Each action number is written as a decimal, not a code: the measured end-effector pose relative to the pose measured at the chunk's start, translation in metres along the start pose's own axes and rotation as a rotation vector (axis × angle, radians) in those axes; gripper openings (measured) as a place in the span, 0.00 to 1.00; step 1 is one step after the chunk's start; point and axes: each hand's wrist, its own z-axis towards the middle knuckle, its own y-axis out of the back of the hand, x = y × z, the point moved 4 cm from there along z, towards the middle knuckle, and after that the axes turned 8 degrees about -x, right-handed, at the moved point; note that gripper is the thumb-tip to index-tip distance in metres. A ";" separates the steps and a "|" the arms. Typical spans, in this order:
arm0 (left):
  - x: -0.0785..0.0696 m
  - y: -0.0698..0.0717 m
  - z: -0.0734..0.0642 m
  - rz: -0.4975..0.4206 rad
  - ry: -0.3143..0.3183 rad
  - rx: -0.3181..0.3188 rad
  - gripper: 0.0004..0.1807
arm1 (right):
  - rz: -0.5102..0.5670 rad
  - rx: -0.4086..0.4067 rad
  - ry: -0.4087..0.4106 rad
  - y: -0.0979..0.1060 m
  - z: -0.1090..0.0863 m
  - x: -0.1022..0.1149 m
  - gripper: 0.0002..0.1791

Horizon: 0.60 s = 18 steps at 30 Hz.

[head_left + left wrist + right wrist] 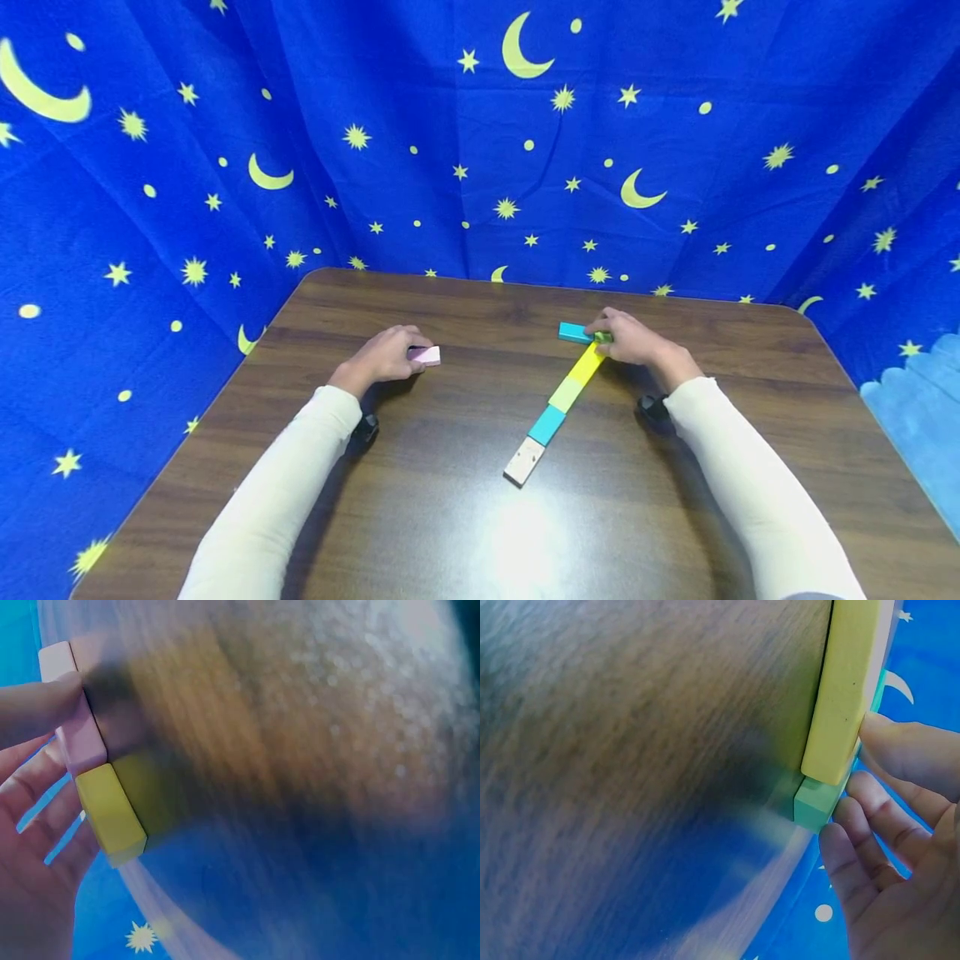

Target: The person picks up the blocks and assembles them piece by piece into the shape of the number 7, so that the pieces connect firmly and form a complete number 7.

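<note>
My left hand pinches a pink block on the left half of the table. In the left wrist view the thumb lies across the pink block, and a yellow block sits end to end with it; the hand hides that one in the head view. My right hand has thumb and fingers around a green block at the far end of a slanting row. A yellow block comes right after it, then a pale green block, a teal block and a pale pink block.
Another teal block lies just left of the right fingertips, partly covered by them. The brown wooden table ends at a blue curtain with moons and stars, which hangs at the back and sides.
</note>
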 end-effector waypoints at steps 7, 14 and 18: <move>0.000 -0.001 0.002 -0.046 -0.028 -0.029 0.20 | 0.005 -0.013 0.009 0.001 -0.001 0.001 0.21; 0.001 -0.003 0.004 -0.072 -0.022 -0.036 0.20 | 0.013 -0.017 0.001 0.001 -0.002 0.001 0.21; -0.004 -0.002 0.008 -0.076 -0.021 -0.034 0.20 | 0.014 -0.010 -0.005 0.002 -0.002 0.000 0.21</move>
